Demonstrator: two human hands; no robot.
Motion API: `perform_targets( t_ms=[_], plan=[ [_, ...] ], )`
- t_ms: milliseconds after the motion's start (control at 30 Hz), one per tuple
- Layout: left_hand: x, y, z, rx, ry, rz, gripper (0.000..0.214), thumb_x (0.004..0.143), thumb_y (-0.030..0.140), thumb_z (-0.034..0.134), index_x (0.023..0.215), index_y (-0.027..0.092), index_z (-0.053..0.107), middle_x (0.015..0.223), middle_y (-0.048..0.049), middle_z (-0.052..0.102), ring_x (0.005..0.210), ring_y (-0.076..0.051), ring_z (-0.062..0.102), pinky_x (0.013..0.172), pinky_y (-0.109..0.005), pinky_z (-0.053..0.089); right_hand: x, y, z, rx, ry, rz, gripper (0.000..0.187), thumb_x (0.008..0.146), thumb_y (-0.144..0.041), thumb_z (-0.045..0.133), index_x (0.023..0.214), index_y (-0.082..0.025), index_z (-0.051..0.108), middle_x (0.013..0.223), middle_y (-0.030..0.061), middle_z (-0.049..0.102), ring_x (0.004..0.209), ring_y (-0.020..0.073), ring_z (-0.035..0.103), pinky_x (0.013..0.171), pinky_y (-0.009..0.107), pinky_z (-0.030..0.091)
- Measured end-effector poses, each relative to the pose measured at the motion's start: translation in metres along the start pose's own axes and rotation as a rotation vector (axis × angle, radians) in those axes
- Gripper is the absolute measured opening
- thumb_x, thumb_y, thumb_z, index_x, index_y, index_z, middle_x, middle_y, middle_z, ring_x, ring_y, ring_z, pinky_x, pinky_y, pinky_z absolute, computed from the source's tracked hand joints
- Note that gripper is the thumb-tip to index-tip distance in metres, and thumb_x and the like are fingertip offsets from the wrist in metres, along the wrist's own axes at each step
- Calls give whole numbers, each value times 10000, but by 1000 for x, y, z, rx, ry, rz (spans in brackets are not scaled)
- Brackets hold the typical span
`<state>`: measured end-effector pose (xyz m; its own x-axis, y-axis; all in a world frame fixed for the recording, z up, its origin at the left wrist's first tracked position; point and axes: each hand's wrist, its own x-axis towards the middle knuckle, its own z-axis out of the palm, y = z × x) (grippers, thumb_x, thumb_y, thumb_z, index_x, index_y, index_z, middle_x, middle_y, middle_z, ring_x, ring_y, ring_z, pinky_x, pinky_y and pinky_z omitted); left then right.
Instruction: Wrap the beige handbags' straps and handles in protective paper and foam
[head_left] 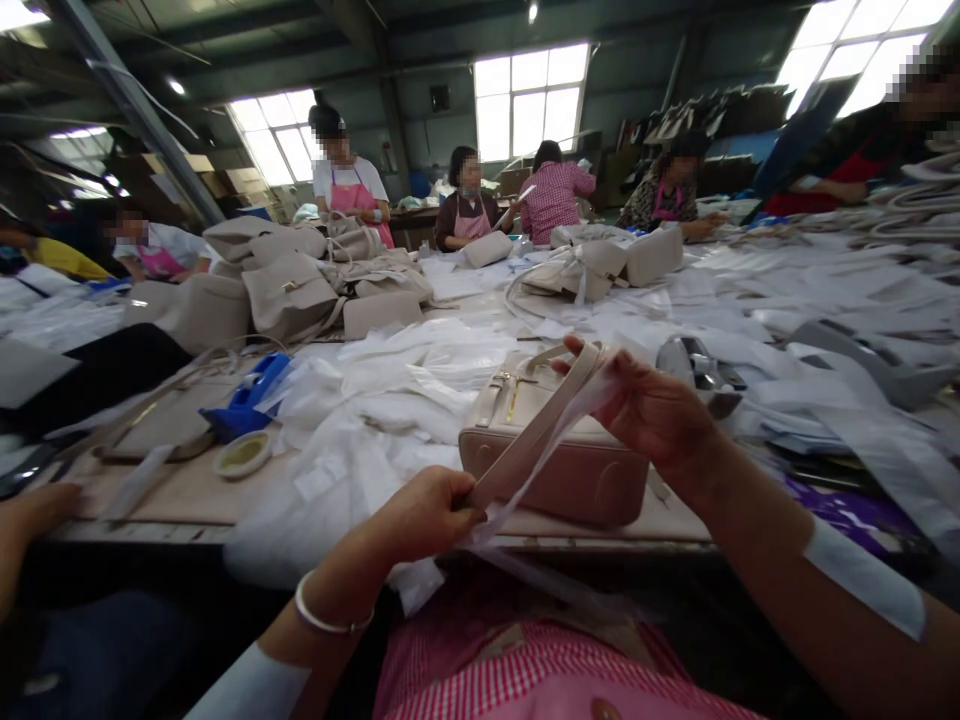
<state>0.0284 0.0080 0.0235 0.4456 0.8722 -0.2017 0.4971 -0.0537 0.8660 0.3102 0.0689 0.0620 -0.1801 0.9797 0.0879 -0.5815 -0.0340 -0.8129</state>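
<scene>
A beige handbag [555, 470] with gold-coloured hardware rests near the table's front edge, directly before me. Its flat strap [536, 435] runs slantwise between my two hands. Low on the strap, my left hand [431, 512] is closed with thumb and fingers pinched on it. Higher up, my right hand [637, 400] grips the strap's upper part, together with a thin white wrapping strip [551, 445] that hangs along the strap. The strip's lower end trails below my left hand, over the table edge.
White wrapping sheets [390, 390] cover much of the table. A blue tape dispenser [251, 395] and a round dish [241, 455] lie left; a grey tape dispenser [697, 370] stands right. Beige bags [292, 295] are piled behind. A co-worker's hand [37, 510] is at far left; several people sit or stand beyond.
</scene>
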Motion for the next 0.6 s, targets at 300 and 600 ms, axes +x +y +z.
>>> perform_targets(
  t_ms=[300,600],
  plan=[
    [36,29,-6,-846,347,49,247,725,241,795,933,129,721,927,-85,772,803,-191,728,725,-288,578,-76,33,-4,-675,-546,363,219,865,-389,690,785,-213,794,1530,51,440,1491,308,212,1202,504,142],
    [56,57,20,-737,121,107,210,816,234,689,1002,141,719,997,-105,767,918,-236,720,798,-352,573,-64,61,27,-406,-489,374,327,780,-477,751,796,-154,797,1055,88,722,982,224,652,896,343,477]
  ],
)
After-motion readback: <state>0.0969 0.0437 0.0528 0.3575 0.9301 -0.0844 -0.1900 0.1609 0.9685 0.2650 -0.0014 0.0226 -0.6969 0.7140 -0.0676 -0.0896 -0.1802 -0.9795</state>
